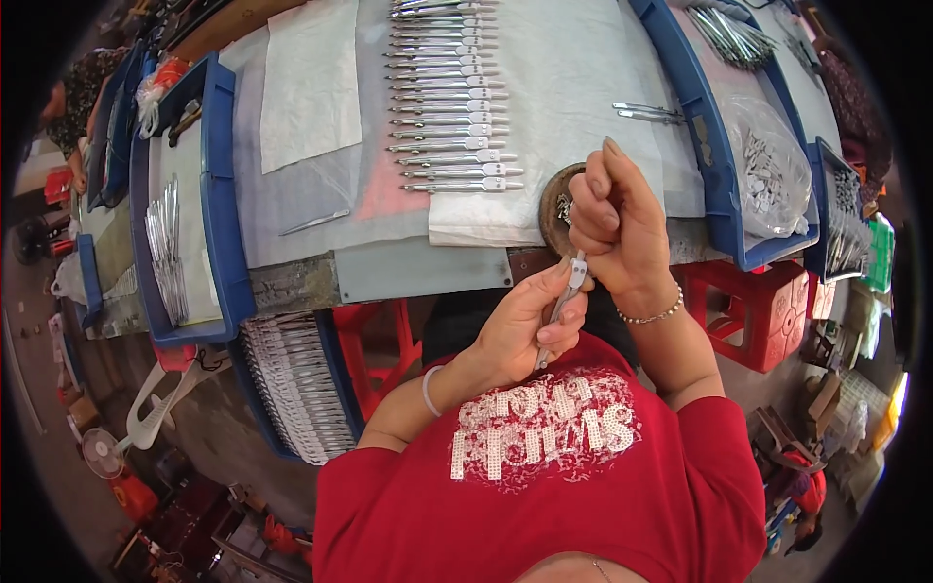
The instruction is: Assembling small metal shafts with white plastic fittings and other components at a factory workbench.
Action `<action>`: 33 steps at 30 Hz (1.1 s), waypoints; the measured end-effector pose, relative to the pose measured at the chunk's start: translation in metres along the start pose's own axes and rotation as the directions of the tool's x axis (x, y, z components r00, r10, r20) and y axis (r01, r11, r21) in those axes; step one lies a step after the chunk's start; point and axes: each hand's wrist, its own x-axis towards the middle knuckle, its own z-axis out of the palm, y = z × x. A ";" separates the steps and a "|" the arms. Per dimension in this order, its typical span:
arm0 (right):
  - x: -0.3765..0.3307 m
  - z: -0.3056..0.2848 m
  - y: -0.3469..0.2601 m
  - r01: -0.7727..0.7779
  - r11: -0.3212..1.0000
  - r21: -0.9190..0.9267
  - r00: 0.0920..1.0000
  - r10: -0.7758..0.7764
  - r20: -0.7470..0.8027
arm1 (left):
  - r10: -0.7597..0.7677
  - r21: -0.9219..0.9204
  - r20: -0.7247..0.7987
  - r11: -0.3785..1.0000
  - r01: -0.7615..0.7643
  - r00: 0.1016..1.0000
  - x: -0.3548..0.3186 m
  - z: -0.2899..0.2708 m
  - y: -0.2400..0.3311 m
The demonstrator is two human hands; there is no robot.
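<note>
My left hand (530,321) is closed around a slim silver drawing compass (577,274) in front of my chest, its two-dotted flat head pointing up. Just above that head my right hand (622,223) is raised with its fingers curled in. Whether something small sits between those fingers is hidden. Behind the right hand, at the table's front edge, stands a round brown dish (552,216) of small metal parts, partly covered by the fingers. Farther back, similar compasses (457,146) lie side by side in a long column, heads to the right.
Blue trays (222,209) flank the work surface; the left one holds slim metal parts (167,253). In the right tray (714,185) is a clear bag of small parts (768,175). Two loose metal pieces (649,113) lie near it. Below are a filled blue crate (301,389) and red stools (758,311).
</note>
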 end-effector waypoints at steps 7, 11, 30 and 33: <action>0.009 0.015 -0.007 0.168 0.707 -0.687 0.982 -0.183 0.052 | 0.002 -0.034 -0.015 0.999 -0.002 1.000 -0.004 -0.005 0.030; -0.004 0.033 -0.027 0.484 0.039 -0.874 0.872 0.059 0.486 | 0.043 0.087 -0.107 0.996 -0.034 0.993 -0.016 -0.002 0.042; 0.139 0.061 -0.071 0.569 -0.435 -0.698 0.792 0.060 0.608 | 0.878 0.533 0.452 -0.123 -0.837 0.158 -0.113 0.098 0.088; 0.197 0.041 -0.056 0.531 -0.482 -0.697 0.788 -0.022 0.615 | 0.689 0.193 0.664 -0.534 -0.823 -0.291 -0.146 0.121 0.044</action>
